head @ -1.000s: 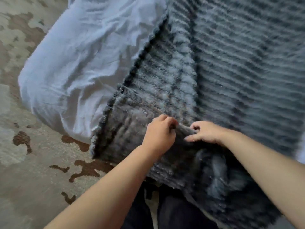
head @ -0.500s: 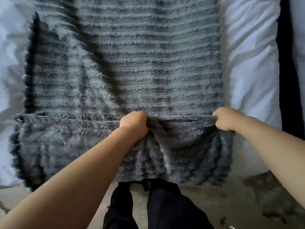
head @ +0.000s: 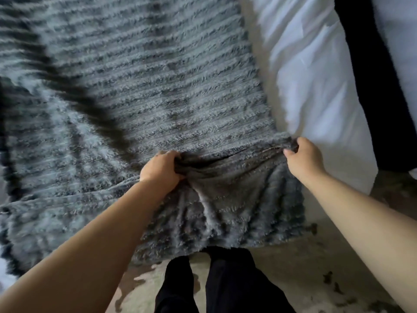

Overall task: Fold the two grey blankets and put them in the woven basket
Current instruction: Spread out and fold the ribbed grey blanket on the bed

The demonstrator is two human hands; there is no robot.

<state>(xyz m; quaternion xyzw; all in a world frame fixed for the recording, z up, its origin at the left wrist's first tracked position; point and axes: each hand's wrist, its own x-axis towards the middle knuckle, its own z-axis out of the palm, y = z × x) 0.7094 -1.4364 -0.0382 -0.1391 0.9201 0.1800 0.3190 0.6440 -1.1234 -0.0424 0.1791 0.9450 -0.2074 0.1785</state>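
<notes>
Grey ribbed plush blanket [head: 158, 86] lies spread over the white-sheeted bed [head: 316, 91], its near edge hanging off the bed's side above the beige patterned rug [head: 293, 263]. At that edge of the bed the left hand [head: 161, 170] has its fingers curled tight into a bunched fold of the blanket. The right hand [head: 304, 159] grips the blanket's corner next to the bed's bare sheet, fingers closed round it.
</notes>
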